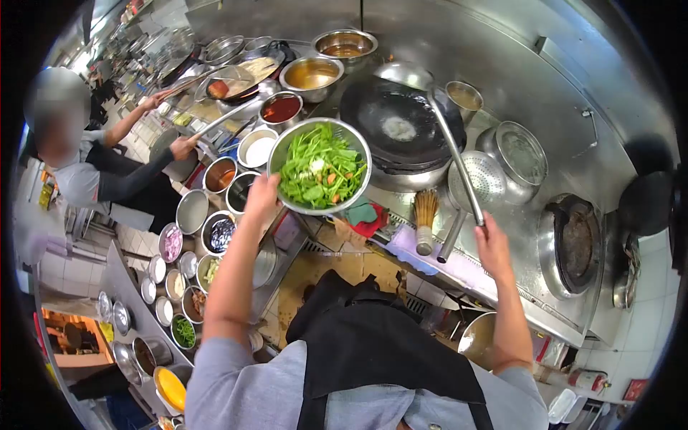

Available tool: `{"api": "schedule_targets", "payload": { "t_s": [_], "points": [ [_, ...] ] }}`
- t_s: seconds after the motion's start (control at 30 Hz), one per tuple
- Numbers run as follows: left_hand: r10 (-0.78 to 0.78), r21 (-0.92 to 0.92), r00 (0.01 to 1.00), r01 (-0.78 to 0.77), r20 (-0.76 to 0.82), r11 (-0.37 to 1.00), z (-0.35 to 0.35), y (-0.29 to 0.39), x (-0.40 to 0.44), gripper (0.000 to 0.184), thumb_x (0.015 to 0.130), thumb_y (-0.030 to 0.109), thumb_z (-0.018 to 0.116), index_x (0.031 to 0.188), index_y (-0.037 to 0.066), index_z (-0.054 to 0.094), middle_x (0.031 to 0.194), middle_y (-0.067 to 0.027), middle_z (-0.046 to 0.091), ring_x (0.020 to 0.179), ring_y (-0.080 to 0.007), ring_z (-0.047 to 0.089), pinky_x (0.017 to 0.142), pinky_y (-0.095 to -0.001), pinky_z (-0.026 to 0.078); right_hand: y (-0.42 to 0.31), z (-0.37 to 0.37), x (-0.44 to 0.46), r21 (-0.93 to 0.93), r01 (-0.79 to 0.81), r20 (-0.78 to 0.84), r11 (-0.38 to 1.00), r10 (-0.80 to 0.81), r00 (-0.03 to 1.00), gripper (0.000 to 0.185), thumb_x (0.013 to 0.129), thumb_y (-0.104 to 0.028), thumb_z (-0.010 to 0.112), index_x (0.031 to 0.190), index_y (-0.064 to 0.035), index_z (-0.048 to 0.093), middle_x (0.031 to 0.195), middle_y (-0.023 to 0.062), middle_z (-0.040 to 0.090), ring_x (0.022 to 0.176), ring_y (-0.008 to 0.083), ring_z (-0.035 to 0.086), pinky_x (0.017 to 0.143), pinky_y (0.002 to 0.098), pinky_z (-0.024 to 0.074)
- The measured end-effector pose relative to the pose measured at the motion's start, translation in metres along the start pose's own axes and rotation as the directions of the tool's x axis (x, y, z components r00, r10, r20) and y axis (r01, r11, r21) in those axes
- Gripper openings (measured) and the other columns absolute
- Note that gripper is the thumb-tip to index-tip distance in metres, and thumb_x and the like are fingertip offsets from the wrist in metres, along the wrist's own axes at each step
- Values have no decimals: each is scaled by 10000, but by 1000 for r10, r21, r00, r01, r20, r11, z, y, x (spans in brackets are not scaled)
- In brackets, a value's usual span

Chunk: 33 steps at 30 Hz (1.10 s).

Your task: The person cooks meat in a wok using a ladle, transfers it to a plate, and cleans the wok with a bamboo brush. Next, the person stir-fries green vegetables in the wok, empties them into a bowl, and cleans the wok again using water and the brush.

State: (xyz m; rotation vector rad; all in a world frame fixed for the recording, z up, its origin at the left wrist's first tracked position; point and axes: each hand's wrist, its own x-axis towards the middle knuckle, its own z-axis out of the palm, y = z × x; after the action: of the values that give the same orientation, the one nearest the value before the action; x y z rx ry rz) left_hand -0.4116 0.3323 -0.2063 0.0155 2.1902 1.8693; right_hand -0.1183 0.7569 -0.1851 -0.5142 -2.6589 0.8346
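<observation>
A steel bowl (364, 188) full of chopped leafy greens (315, 161), with a pale lump and orange-brown bits among them, is gripped at its left rim by my left hand (264, 197). My right hand (493, 240) is closed round the end of a long metal handle (459, 154). That handle leads up to a ladle (403, 74) over the back edge of a large black wok (387, 129). The greens bowl is held to the left of the wok. Beneath the handle lies a perforated strainer (481, 179).
A bamboo brush (426, 215) lies at the stove's front edge. Behind the bowl stand a red sauce pot (281, 109) and an oil bowl (312, 74). Ingredient bowls line the left counter (122, 269). At left, a co-worker (107, 168) handles another pan.
</observation>
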Motion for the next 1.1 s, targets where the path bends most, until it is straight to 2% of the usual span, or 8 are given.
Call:
{"api": "schedule_targets", "payload": {
  "t_s": [0.1, 0.37, 0.57, 0.63, 0.77, 0.97, 1.03, 1.1],
  "points": [
    [-43, 387, 982, -31, 182, 922, 14, 57, 62, 270, 885, 244, 488, 992, 17, 586, 692, -27, 559, 506, -113, 493, 439, -265, 388, -48, -65, -5, -273, 185, 16, 944, -188, 982, 519, 889, -156, 548, 1377, -133, 371, 927, 179, 627, 750, 357, 614, 640, 422, 484],
    [-1, 264, 794, -201, 608, 943, 91, 145, 107, 267, 898, 164, 443, 1128, 71, 544, 758, 8, 576, 570, -72, 501, 420, -220, 377, -98, -104, 18, -643, 243, 166, 727, -178, 970, 526, 886, -258, 553, 1382, -245, 378, 762, 106, 578, 623, 335, 598, 571, 441, 493],
    [186, 95, 897, -242, 400, 966, 137, 121, 160, 347, 888, 110, 432, 1223, 93, 523, 756, -29, 599, 484, -101, 513, 401, -236, 420, -87, -56, 24, 44, -274, 350, 961, 242, 905, 434, 977, -277, 430, 1390, -174, 346, 641, 75, 485, 503, 198, 530, 480, 332, 471],
    [258, 43, 914, -285, 312, 958, 172, 102, 185, 420, 881, 104, 429, 1296, 130, 487, 793, -63, 622, 477, -132, 537, 422, -261, 453, -102, -51, 36, 540, -812, 767, 222, 266, 584, 372, 991, -284, 403, 1351, -189, 396, 619, 3, 410, 450, 89, 406, 391, 247, 382],
    [277, 85, 931, -304, 238, 949, 226, 114, 176, 639, 843, 104, 432, 1441, 274, 281, 932, -179, 640, 481, -220, 596, 474, -348, 514, -111, -39, 59, 633, -758, 774, -157, 105, 624, 311, 997, -265, 389, 1282, -151, 439, 642, -26, 407, 436, 41, 359, 360, 200, 318],
    [717, 696, 554, -705, 422, 135, 217, 145, 228, 738, 813, 74, 500, 1399, 455, 262, 1395, -201, 354, 804, -404, 640, 673, -457, 539, -81, -18, 71, 719, -693, 657, 53, 274, 702, 393, 934, -183, 498, 1316, -109, 438, 686, 28, 531, 478, 124, 515, 419, 292, 442],
    [702, 730, 524, -684, 483, 9, 212, 161, 237, 796, 793, 22, 502, 1394, 477, 250, 1429, -199, 305, 759, -389, 650, 628, -441, 547, -85, 13, 75, -98, -239, 28, 966, 243, 970, 459, 895, -198, 539, 1319, -63, 424, 865, 149, 651, 702, 313, 639, 655, 392, 518],
    [732, 722, 486, -692, 477, -12, 211, 182, 235, 810, 784, 2, 500, 1388, 484, 260, 1438, -198, 289, 754, -389, 650, 625, -439, 548, -98, 21, 72, -267, -354, 66, 897, 383, 921, 525, 857, -148, 525, 1351, -50, 375, 966, 195, 649, 898, 385, 609, 824, 443, 467]
  ]
}}
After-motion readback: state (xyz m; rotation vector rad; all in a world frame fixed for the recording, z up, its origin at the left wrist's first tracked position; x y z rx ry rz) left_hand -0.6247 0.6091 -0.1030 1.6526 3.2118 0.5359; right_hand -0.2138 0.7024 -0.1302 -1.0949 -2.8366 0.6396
